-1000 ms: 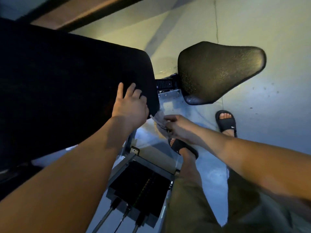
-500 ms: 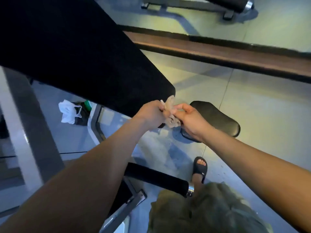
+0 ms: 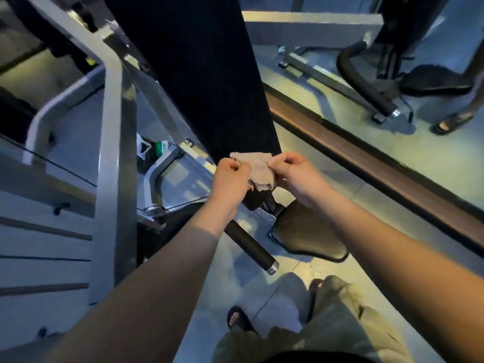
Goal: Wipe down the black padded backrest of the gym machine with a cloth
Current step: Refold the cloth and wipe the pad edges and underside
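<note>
Head view: fingers (image 3: 278,161) of left hand (image 3: 230,178) and right hand (image 3: 294,172) pinch the cloth (image 3: 258,169) by its corners; backrest (image 3: 199,74) just beyond, long axis rising away, equidistant from both.

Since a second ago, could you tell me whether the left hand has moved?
Yes. The left hand has come off the backrest face, where it rested flat, to the pad's lower end, pinching the cloth there.

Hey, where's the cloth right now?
In the head view, the cloth is mid-frame, pinched between the left hand and the right hand, at the lower end of the black backrest, above the seat.
</note>
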Tool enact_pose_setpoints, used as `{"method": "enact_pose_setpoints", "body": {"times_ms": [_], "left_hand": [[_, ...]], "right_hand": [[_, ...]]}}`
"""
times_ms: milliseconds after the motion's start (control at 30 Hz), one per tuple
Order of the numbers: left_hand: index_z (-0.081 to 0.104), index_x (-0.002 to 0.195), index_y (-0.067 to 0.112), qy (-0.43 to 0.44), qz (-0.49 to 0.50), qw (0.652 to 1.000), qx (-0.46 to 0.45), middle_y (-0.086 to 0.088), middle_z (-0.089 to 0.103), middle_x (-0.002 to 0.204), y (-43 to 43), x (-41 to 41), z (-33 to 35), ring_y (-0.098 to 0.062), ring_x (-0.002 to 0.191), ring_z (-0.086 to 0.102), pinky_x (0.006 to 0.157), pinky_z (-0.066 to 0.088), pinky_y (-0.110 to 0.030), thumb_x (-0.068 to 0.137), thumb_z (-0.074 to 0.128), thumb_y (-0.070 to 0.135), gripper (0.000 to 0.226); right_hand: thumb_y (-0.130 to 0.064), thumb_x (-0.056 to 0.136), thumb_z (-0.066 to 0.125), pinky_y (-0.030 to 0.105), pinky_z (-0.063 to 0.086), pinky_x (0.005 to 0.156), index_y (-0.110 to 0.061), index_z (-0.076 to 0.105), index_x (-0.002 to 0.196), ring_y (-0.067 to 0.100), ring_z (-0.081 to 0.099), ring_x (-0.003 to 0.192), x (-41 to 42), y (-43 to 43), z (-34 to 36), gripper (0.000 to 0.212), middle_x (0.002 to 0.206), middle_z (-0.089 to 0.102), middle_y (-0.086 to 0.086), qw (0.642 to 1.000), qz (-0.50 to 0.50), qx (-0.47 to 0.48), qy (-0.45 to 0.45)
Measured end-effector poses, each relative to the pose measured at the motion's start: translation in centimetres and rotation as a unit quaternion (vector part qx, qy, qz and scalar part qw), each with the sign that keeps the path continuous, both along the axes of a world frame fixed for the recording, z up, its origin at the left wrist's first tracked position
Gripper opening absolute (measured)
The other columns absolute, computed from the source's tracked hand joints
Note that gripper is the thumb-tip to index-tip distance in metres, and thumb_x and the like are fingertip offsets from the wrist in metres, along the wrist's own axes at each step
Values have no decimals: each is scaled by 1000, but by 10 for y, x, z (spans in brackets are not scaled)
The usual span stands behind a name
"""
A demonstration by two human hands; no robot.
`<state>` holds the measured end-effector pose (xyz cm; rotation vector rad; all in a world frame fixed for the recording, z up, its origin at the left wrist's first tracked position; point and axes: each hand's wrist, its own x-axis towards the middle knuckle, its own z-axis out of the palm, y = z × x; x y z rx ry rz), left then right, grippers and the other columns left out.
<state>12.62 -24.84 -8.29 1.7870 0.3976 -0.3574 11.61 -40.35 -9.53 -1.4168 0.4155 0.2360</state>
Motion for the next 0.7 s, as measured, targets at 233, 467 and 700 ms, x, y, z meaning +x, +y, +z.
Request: {"method": "enact_pose_setpoints", "body": {"times_ms": [233, 467, 700], "left_hand": [[61, 102, 20, -90, 94, 991, -34, -14, 69, 95, -30, -10, 47, -29, 83, 63, 77, 52, -49, 93, 57, 21, 10], [63, 101, 22, -96, 262, 960, 8, -5, 72, 88, -105, -15, 76, -22, 75, 69, 71, 58, -34, 101, 59, 26, 5], [62, 88, 12, -110, 380, 917, -53, -13, 61, 85, -126, -29, 83, -25, 80, 57, 72, 46, -37, 93, 51, 25, 17]], "right_hand": [[1, 92, 64, 26, 48, 61, -14, 59, 117, 13, 61, 74, 43, -36, 44, 30, 99, 69, 6, 980, 182, 20, -71], [-15, 98, 62, 24, 49, 78, -24, 62, 132, 9, 59, 79, 86, -114, 63, 36, 80, 59, -4, 908, 349, -128, -192], [-35, 101, 58, 22, 50, 74, -25, 75, 94, 2, 66, 84, 101, -110, 100, 20, 88, 71, -9, 805, 493, -200, -263]]}}
